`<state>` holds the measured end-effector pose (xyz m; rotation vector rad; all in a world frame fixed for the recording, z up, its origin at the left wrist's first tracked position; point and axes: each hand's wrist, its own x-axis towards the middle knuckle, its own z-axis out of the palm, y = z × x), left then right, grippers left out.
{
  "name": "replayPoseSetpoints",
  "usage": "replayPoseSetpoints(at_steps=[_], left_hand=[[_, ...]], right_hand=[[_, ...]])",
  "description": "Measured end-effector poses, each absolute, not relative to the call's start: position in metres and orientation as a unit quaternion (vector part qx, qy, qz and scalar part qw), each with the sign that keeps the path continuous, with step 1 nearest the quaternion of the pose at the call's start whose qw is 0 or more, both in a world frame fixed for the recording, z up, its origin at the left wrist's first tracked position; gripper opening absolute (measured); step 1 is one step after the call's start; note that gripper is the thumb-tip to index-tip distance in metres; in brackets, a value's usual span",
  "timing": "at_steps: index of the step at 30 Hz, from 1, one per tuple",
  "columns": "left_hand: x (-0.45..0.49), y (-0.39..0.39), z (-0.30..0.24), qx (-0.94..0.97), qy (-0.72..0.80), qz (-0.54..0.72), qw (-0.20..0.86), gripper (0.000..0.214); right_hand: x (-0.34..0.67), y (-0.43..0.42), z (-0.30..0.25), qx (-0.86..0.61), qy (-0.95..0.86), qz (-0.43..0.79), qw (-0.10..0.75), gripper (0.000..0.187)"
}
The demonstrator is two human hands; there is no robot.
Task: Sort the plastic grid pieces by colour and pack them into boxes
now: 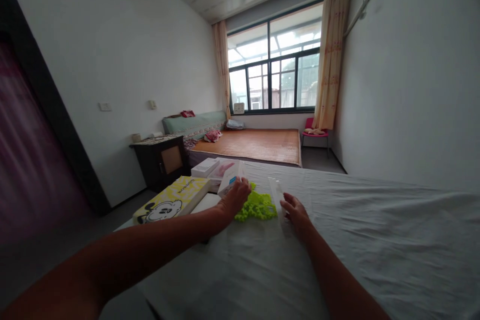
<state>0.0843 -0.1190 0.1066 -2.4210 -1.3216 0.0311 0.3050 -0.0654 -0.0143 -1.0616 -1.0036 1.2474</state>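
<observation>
A heap of bright lime-green plastic pieces point(258, 207) lies on the white sheet between my two hands. My left hand point(237, 197) is at the heap's left edge, its fingers curled beside a white box point(227, 180) with a blue mark. Whatever its fingertips hold, if anything, is hidden. On the heap's right, my right hand point(295, 211) pinches a clear, thin plastic piece point(276, 192), which looks like a bag and stands upright along the fingers.
Left of the hands lies a yellow-and-white box with a cartoon dog point(165, 205). Further white boxes point(205, 167) sit behind it. The wrinkled white sheet point(360, 225) stretches right. Beyond are a bed with an orange mat point(255, 142), a dark cabinet point(161, 157) and a pink chair point(314, 133).
</observation>
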Motion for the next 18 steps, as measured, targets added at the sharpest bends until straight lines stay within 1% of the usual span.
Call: replayPoseSetpoints(at_steps=[4,6,9,11,12,13,15,16,18], left_hand=[[0.08,-0.128,0.141,-0.839,-0.486,-0.02,0.243,0.056],[0.085,-0.134,0.149,-0.821,-0.516,-0.062,0.236,0.067],[0.107,-0.141,0.137,-0.799,-0.567,-0.14,0.145,0.09],[0.131,-0.144,0.114,-0.802,-0.564,-0.184,0.075,0.092],[0.144,-0.146,0.1,-0.802,-0.559,-0.204,0.045,0.092],[0.157,-0.147,0.087,-0.803,-0.554,-0.217,0.014,0.092],[0.179,-0.149,0.061,-0.799,-0.553,-0.233,-0.04,0.093],[0.187,-0.149,0.05,-0.796,-0.554,-0.238,-0.063,0.094],[0.196,-0.149,0.033,-0.793,-0.547,-0.248,-0.102,0.095]], right_hand=[[0.315,-0.065,-0.003,-0.45,-0.393,0.516,0.614,0.061],[0.328,-0.064,0.009,-0.452,-0.367,0.493,0.647,0.062],[0.355,-0.065,0.032,-0.435,-0.308,0.439,0.723,0.061],[0.372,-0.068,0.048,-0.426,-0.28,0.404,0.759,0.06],[0.38,-0.071,0.055,-0.434,-0.281,0.39,0.762,0.06],[0.386,-0.074,0.061,-0.453,-0.296,0.378,0.752,0.06],[0.396,-0.084,0.07,-0.511,-0.366,0.346,0.696,0.061],[0.399,-0.09,0.073,-0.546,-0.419,0.318,0.652,0.061],[0.401,-0.103,0.076,-0.612,-0.532,0.226,0.54,0.058]])
